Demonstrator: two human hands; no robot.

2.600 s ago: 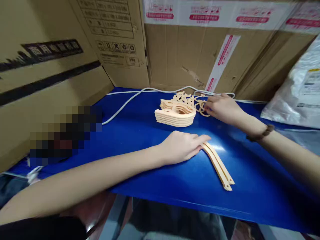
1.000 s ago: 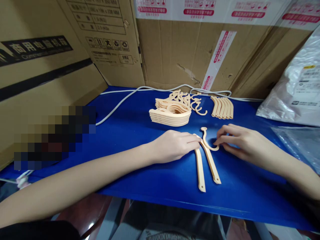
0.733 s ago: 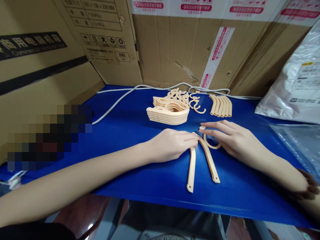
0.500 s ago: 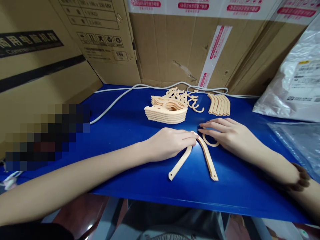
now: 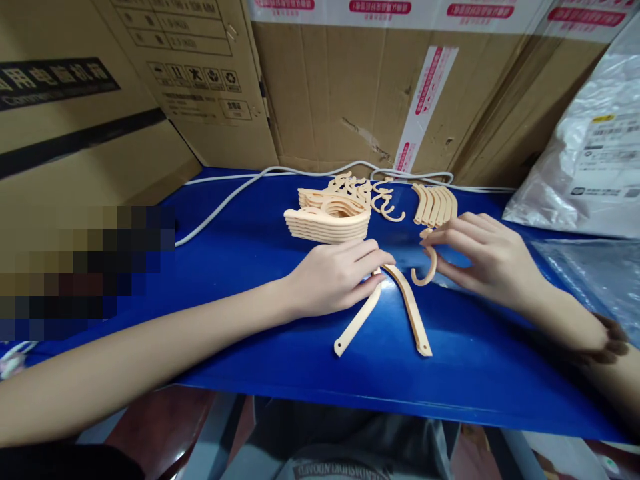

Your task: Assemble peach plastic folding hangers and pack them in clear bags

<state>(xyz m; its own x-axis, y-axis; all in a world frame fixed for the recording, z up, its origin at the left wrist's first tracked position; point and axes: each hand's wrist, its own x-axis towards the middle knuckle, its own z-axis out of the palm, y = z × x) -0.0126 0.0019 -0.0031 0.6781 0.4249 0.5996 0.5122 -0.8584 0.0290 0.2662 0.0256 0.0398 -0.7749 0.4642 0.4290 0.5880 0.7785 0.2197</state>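
Observation:
Two curved cream hanger arms lie on the blue table in an upside-down V, their upper ends meeting under my fingers. My left hand [image 5: 345, 275] is closed on the top of the left hanger arm [image 5: 357, 321], with a fingertip at the top of the right hanger arm [image 5: 411, 308]. To the right, my right hand [image 5: 483, 257] pinches a cream hanger hook [image 5: 428, 268] by its stem end, with the curve hanging down and to the left. The fingers partly hide the joint between the two arms.
Behind my left hand sits a stack of cream hanger pieces [image 5: 327, 227], with loose hooks [image 5: 393, 208] beside it. A row of hanger arms [image 5: 435, 205] lies farther right. A white cable [image 5: 225, 207], cardboard boxes [image 5: 325, 100] and a plastic bag [image 5: 565, 167] border the table [image 5: 250, 360].
My right hand has lifted the hook from the table and turned it, moving slightly right. The left hand stays at the top of the two arms, its fingers shifted a little.

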